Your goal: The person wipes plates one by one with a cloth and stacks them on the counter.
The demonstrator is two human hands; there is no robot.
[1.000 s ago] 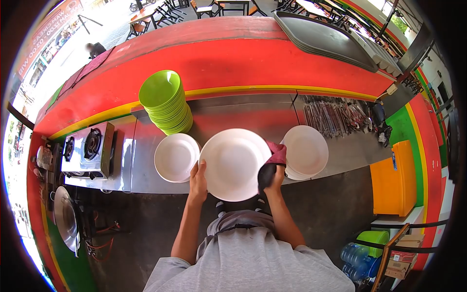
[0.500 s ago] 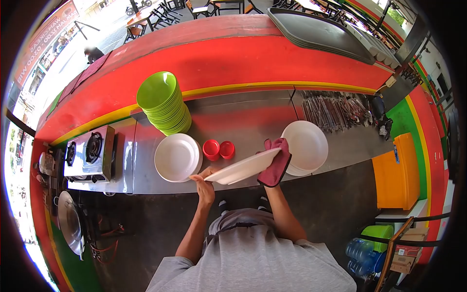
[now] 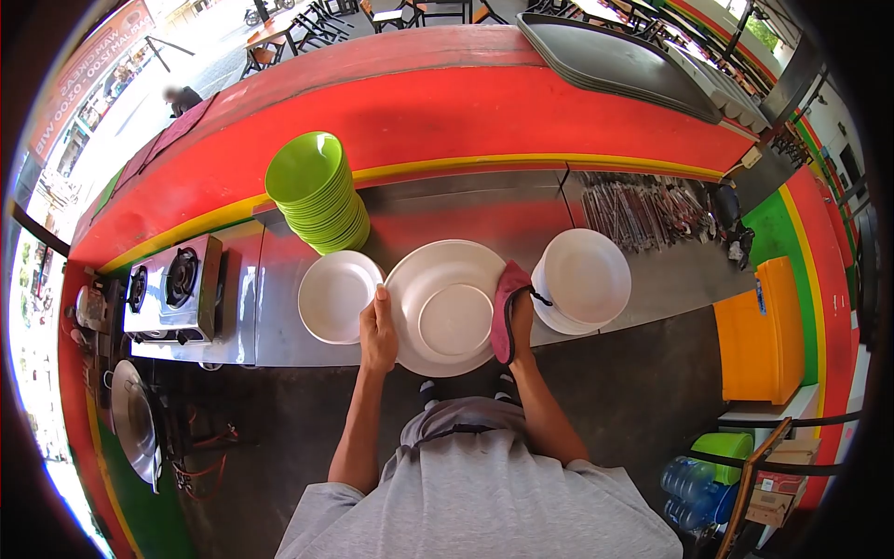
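You hold the white dish, underside facing you, over the counter's near edge. Your left hand grips its left rim; your right hand, fingers partly hidden, clasps a maroon cloth against its right rim. Stacked green bowls stand far left.

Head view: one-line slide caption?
Left hand holds a white dish, underside showing, while the right hand holds a pink cloth against its rim; stacked green bowls stand beyond.

There is one held plate, one cloth, white dishes at two spots, one green bowl stack, one stove, two burners.
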